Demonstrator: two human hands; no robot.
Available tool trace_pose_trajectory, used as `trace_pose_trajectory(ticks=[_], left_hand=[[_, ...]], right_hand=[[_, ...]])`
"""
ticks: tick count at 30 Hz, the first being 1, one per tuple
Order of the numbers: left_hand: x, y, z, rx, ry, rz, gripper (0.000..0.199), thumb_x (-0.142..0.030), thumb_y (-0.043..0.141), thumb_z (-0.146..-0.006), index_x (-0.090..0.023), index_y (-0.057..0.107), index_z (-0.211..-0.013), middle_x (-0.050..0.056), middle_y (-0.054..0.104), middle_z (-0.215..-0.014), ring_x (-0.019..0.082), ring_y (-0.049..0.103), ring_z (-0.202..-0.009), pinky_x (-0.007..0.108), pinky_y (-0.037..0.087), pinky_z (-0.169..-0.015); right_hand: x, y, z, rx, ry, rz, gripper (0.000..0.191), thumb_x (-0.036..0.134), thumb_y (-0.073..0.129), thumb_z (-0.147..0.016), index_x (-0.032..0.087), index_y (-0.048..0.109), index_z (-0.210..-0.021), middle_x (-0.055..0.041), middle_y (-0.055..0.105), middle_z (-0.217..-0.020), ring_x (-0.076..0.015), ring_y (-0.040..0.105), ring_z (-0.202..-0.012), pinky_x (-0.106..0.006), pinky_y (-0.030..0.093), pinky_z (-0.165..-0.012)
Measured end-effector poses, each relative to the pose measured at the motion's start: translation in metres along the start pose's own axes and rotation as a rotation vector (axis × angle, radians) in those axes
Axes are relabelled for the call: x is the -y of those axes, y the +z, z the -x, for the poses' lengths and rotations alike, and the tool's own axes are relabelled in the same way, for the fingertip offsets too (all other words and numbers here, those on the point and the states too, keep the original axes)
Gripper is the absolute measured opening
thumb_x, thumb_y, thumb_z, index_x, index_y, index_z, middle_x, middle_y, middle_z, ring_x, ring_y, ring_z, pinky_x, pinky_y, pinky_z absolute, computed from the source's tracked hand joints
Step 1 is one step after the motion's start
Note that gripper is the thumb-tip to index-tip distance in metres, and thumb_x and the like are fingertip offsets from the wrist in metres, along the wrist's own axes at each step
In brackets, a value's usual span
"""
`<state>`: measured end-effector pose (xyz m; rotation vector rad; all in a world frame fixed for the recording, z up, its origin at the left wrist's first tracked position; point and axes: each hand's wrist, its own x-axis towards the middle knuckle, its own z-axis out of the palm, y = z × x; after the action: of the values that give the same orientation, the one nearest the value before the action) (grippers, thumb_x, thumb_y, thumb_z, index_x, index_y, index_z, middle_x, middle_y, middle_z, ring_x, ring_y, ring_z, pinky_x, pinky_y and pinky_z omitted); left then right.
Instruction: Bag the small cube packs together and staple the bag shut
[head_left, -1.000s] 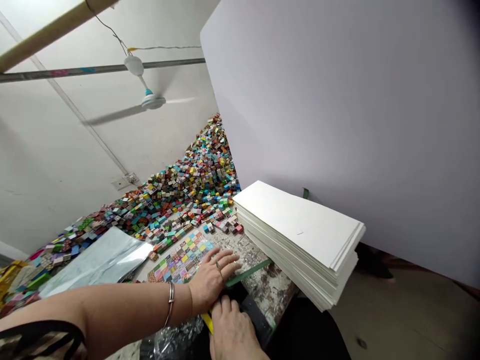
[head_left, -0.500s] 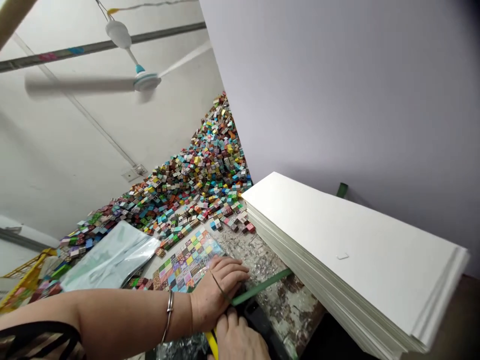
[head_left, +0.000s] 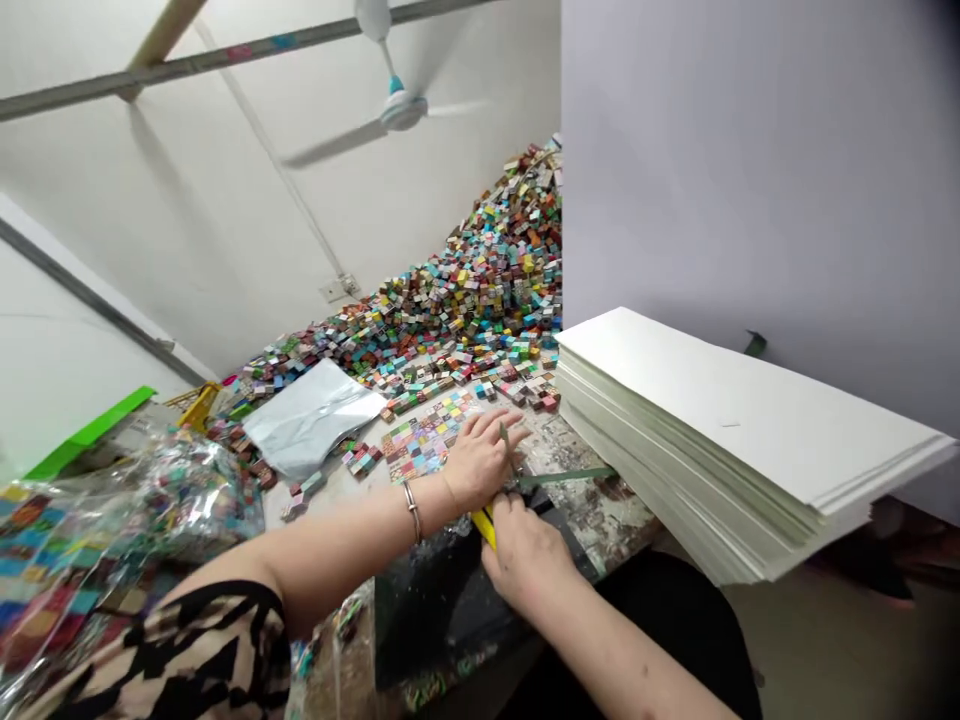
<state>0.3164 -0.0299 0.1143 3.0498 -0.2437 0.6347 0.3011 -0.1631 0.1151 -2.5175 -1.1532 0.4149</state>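
My left hand (head_left: 480, 462), with a silver bangle at the wrist, is bent over a flat green strap (head_left: 566, 476), its fingers close together. A narrow end of the strap sticks up by the fingers. Right against it, my right hand (head_left: 529, 548) is closed around a yellow-handled tool (head_left: 484, 527); its working end is hidden between the hands. Under both hands lies a black board (head_left: 442, 610) on the worn table. Just beyond my left hand is a flat block of small multicoloured squares (head_left: 420, 445).
A tall stack of white boards (head_left: 720, 400) stands at the right. Behind, a large heap of small coloured blocks (head_left: 465, 290) rests against the wall. A pale plastic bag (head_left: 307, 415) lies left of centre, and clear bags of blocks (head_left: 150, 510) fill the left side.
The view has swung left and down, so more of the right forearm, black board and bagged blocks shows. Both hands stay close together at the strap and yellow-handled tool.
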Motion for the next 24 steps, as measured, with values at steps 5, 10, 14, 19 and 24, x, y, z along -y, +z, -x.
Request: trace_pose_trajectory(ticks=[5, 10, 14, 19, 24], left_hand=[[0.005, -0.029, 0.028, -0.288, -0.369, 0.065, 0.025, -0.027, 0.047, -0.088, -0.02, 0.055, -0.11, 0.008, 0.054, -0.122, 0.023, 0.045, -0.115, 0.043, 0.037, -0.097], [0.006, -0.052, 0.104, -0.448, -0.592, 0.228, 0.025, -0.029, 0.046, -0.088, -0.016, 0.053, -0.109, 0.01, 0.056, -0.111, 0.022, 0.05, -0.107, 0.042, 0.04, -0.093], [-0.018, -0.044, 0.161, -0.366, -0.769, 0.355, 0.036, -0.038, 0.055, -0.082, -0.017, 0.048, -0.111, 0.01, 0.053, -0.104, 0.021, 0.054, -0.09, 0.038, 0.049, -0.078], [-0.035, -0.032, 0.173, -0.182, -0.6, 0.209, 0.078, -0.029, 0.08, -0.056, -0.027, 0.044, -0.125, 0.012, 0.037, -0.13, 0.033, 0.036, -0.119, 0.052, 0.035, -0.096], [-0.016, -0.025, 0.152, -0.186, -0.429, 0.057, 0.053, -0.023, 0.071, -0.069, -0.031, 0.054, -0.118, 0.01, 0.03, -0.141, 0.033, 0.024, -0.129, 0.055, 0.027, -0.101]], right_hand=[[-0.001, -0.001, 0.001, -0.021, 0.046, 0.052, 0.024, 0.025, 0.043, -0.082, 0.013, 0.052, -0.101, -0.0147, 0.061, -0.099, -0.0277, 0.059, -0.093, -0.035, 0.044, -0.074], [-0.001, -0.01, 0.0, 0.053, 0.082, 0.091, 0.023, 0.034, 0.037, -0.083, 0.018, 0.05, -0.094, -0.0121, 0.065, -0.09, -0.0267, 0.062, -0.082, -0.032, 0.04, -0.063], [0.0, -0.016, -0.004, 0.096, 0.089, 0.116, 0.026, 0.039, 0.035, -0.083, 0.019, 0.049, -0.091, -0.0121, 0.065, -0.085, -0.0271, 0.062, -0.078, -0.031, 0.036, -0.059], [-0.003, -0.021, -0.013, 0.144, 0.073, 0.132, 0.027, 0.042, 0.036, -0.081, 0.019, 0.048, -0.089, -0.0109, 0.063, -0.086, -0.0254, 0.06, -0.078, -0.03, 0.035, -0.06], [-0.008, -0.028, -0.02, 0.206, 0.057, 0.089, 0.025, 0.041, 0.037, -0.082, 0.019, 0.049, -0.086, -0.0068, 0.063, -0.084, -0.0201, 0.059, -0.077, -0.027, 0.038, -0.062]])
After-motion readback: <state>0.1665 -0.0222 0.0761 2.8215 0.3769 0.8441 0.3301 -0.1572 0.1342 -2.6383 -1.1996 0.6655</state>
